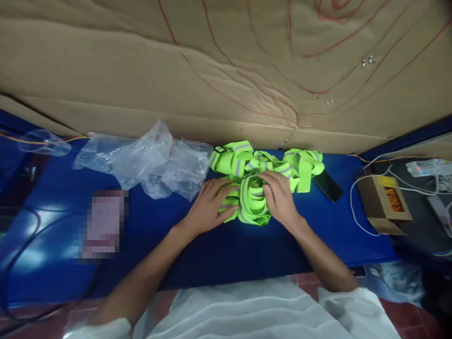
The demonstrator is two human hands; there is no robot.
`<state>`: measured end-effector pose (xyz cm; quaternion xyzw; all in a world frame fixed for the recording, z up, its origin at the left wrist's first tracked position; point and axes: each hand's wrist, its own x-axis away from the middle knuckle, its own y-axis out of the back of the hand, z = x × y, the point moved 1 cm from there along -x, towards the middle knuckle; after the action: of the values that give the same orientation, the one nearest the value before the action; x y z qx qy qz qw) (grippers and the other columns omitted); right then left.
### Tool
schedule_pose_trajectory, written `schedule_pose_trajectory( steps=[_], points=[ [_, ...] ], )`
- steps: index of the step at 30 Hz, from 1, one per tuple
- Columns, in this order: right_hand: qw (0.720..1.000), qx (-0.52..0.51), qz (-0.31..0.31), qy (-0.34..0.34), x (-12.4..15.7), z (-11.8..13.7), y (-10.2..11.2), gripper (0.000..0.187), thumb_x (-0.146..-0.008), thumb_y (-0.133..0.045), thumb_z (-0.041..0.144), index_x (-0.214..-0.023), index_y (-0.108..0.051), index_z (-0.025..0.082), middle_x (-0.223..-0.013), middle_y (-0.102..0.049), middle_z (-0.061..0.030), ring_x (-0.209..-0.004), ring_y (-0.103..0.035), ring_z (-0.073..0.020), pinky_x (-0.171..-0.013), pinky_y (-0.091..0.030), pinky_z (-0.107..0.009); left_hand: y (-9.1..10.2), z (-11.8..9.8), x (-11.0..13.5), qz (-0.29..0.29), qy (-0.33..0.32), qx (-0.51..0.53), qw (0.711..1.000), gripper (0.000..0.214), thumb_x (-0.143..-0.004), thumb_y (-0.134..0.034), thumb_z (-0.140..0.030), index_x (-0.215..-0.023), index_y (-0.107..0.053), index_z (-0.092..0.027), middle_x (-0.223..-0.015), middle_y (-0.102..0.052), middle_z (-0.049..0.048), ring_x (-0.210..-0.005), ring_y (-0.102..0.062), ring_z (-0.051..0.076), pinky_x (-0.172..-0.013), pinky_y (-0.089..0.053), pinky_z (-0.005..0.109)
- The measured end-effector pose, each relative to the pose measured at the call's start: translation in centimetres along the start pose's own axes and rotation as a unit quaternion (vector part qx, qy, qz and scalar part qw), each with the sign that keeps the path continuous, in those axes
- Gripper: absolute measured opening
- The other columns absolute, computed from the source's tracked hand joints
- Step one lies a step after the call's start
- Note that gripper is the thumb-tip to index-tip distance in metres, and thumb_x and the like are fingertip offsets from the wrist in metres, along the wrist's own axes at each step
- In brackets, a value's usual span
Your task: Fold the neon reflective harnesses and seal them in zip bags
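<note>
Several neon-green straps with grey reflective stripes lie bunched on the blue table. Between my hands is a coiled bundle of reflective strap [253, 200], looped over itself. My left hand [210, 207] grips the left side of this bundle, its fingers curved over a folded length. From the right, my right hand [280, 197] closes on the coil, thumb and fingers bent against its edge; some fingertips are hidden among the loops. Just behind lie more straps, one pile [233, 157] at the left with a dark buckle and another [305, 167] at the right.
Crumpled clear plastic bags [151, 160] lie left of the straps on the blue table [197, 263]. A pixelated item [104, 223] is nearer the left. A dark phone [328, 187] and an opened cardboard box [376, 202] with white cables stand right. Cardboard [141, 70] walls the back.
</note>
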<state>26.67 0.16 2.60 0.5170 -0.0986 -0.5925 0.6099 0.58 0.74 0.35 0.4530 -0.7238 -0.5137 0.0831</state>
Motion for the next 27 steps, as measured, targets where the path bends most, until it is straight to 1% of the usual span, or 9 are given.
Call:
schedule_pose_trajectory(
  steps=[6,12,16,18,20,21,23,25,27],
  points=[
    [0.999,0.025,0.028,-0.010,0.8,-0.4,-1.6,0.034,-0.112,-0.040,0.025,-0.135,-0.064,0.019,-0.131,-0.072,-0.0127,-0.124,-0.064,-0.0254,-0.110,-0.044,-0.046,-0.1,-0.1,0.2,-0.033,-0.001,-0.011,0.999,0.039,-0.104,-0.060,-0.041,-0.137,-0.061,-0.020,-0.133,-0.069,0.0153,-0.125,-0.063,0.032,-0.105,-0.049,0.048],
    [0.999,0.019,0.028,-0.008,0.9,-0.3,-1.2,0.033,-0.112,-0.040,0.025,-0.129,-0.066,0.018,-0.130,-0.073,-0.0129,-0.123,-0.065,-0.0246,-0.108,-0.045,-0.045,0.1,0.0,0.4,-0.039,-0.013,-0.001,0.999,0.040,-0.103,-0.061,-0.037,-0.139,-0.061,-0.020,-0.134,-0.069,0.0152,-0.126,-0.064,0.032,-0.105,-0.049,0.049],
    [0.999,0.002,0.005,0.032,1.3,-0.1,-0.8,0.029,-0.110,-0.045,0.022,-0.130,-0.066,0.020,-0.129,-0.073,-0.0118,-0.123,-0.066,-0.0241,-0.106,-0.046,-0.044,0.6,-0.3,0.3,-0.071,-0.038,-0.012,0.997,0.036,-0.102,-0.063,-0.029,-0.137,-0.060,-0.020,-0.130,-0.071,0.0141,-0.122,-0.066,0.029,-0.104,-0.051,0.045],
    [0.997,-0.022,-0.035,0.068,1.6,0.2,-0.6,0.030,-0.110,-0.046,0.029,-0.132,-0.066,0.023,-0.131,-0.070,-0.0121,-0.123,-0.066,-0.0251,-0.104,-0.048,-0.045,0.8,-0.4,0.3,-0.096,-0.038,-0.024,0.994,0.029,-0.102,-0.064,-0.024,-0.131,-0.062,-0.020,-0.123,-0.072,0.0127,-0.116,-0.067,0.027,-0.100,-0.053,0.042],
    [0.991,-0.043,-0.060,0.112,1.9,0.7,-0.5,0.042,-0.110,-0.042,0.048,-0.137,-0.064,0.026,-0.133,-0.068,-0.0135,-0.123,-0.065,-0.0280,-0.104,-0.049,-0.048,0.9,-0.5,0.4,-0.119,-0.030,-0.039,0.992,0.023,-0.101,-0.065,-0.023,-0.124,-0.065,-0.022,-0.116,-0.073,0.0107,-0.110,-0.069,0.025,-0.095,-0.054,0.040],
    [0.989,-0.045,-0.050,0.133,1.9,1.0,-0.5,0.051,-0.108,-0.040,0.059,-0.141,-0.063,0.026,-0.134,-0.068,-0.0140,-0.125,-0.065,-0.0297,-0.105,-0.048,-0.050,0.9,-0.4,0.4,-0.129,-0.026,-0.046,0.990,0.021,-0.101,-0.065,-0.024,-0.122,-0.066,-0.022,-0.113,-0.073,0.0099,-0.107,-0.069,0.024,-0.093,-0.054,0.039],
    [0.986,-0.035,0.009,0.160,2.0,1.5,-0.8,0.064,-0.105,-0.039,0.070,-0.146,-0.059,0.025,-0.137,-0.068,-0.0143,-0.130,-0.063,-0.0319,-0.110,-0.044,-0.052,0.9,-0.3,0.6,-0.147,-0.021,-0.056,0.987,0.019,-0.101,-0.067,-0.024,-0.120,-0.067,-0.023,-0.109,-0.074,0.0089,-0.102,-0.070,0.023,-0.090,-0.054,0.038],
    [0.985,-0.024,0.072,0.157,1.9,1.7,-1.1,0.063,-0.104,-0.045,0.068,-0.149,-0.057,0.024,-0.140,-0.069,-0.0134,-0.135,-0.061,-0.0314,-0.115,-0.040,-0.051,0.9,-0.1,0.7,-0.152,-0.016,-0.056,0.987,0.019,-0.101,-0.067,-0.024,-0.120,-0.068,-0.023,-0.106,-0.074,0.0082,-0.100,-0.070,0.023,-0.089,-0.054,0.037],
    [0.986,-0.027,0.099,0.135,1.7,1.5,-1.4,0.059,-0.106,-0.049,0.062,-0.150,-0.056,0.024,-0.142,-0.069,-0.0128,-0.136,-0.061,-0.0297,-0.117,-0.039,-0.049,0.9,0.0,0.7,-0.148,-0.009,-0.050,0.988,0.018,-0.101,-0.066,-0.025,-0.118,-0.070,-0.024,-0.106,-0.074,0.0080,-0.099,-0.070,0.022,-0.089,-0.053,0.037]
  ],
)
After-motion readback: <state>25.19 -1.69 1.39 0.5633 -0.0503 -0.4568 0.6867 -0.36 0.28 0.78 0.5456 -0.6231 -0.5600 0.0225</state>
